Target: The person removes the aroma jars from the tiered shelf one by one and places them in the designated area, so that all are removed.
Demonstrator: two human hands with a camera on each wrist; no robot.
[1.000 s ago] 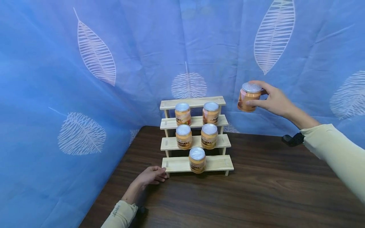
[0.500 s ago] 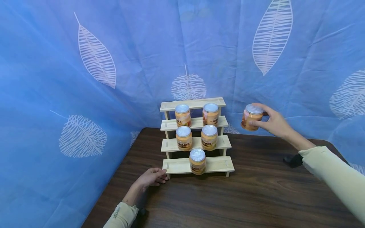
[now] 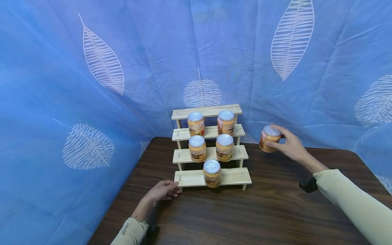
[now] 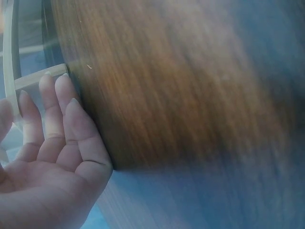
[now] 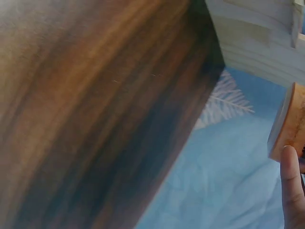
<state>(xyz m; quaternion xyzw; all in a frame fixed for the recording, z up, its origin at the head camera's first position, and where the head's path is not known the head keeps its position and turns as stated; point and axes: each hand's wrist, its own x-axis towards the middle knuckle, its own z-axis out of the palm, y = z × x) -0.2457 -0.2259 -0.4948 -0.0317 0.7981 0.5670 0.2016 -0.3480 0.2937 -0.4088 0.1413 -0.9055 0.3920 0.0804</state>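
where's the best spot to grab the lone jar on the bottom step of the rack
Take the jar on the bottom step by its round side wall just under the silver lid, coming from the front. It stands upright and alone on the wooden rack, with free board on both sides for fingers; the two jars above crowd a top-down reach.

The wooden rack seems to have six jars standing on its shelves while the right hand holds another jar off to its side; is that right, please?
Not quite: the wooden rack carries five jars, not six, as the head view shows. The right hand does hold another jar off to its side.
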